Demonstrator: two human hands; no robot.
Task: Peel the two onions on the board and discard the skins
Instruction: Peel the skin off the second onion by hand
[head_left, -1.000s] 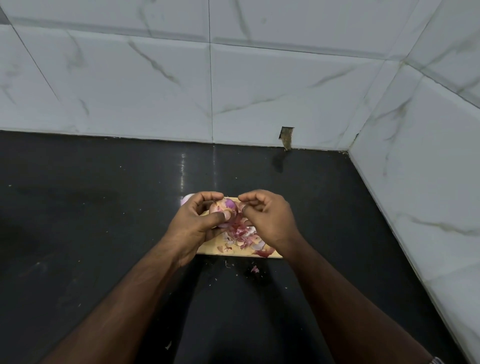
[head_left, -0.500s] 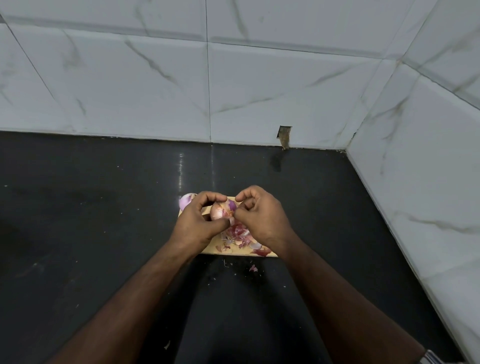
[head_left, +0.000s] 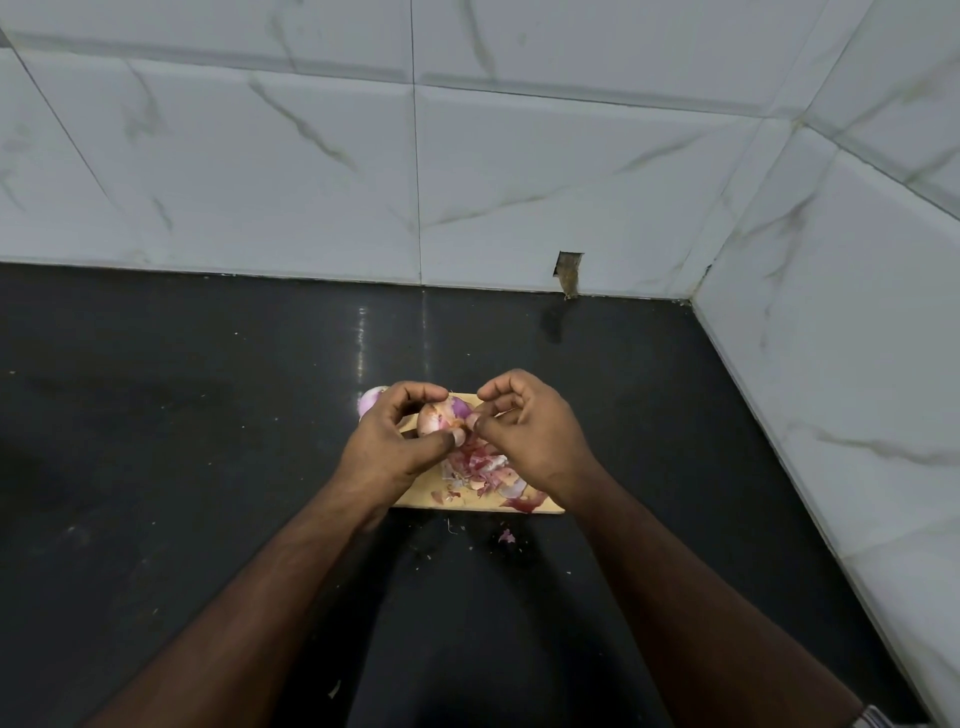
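Half-peeled pinkish round onion (head_left: 435, 415) is gripped by left hand (head_left: 392, 444) over wooden board's (head_left: 415, 496) far edge; skin flap pinched by right hand (head_left: 524, 431). Risk: skin tearing short w/ too hard a pull.

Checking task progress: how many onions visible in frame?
2. One onion is held in the left hand over the board while the right hand picks at its skin. The other onion sits behind the left hand, mostly hidden.
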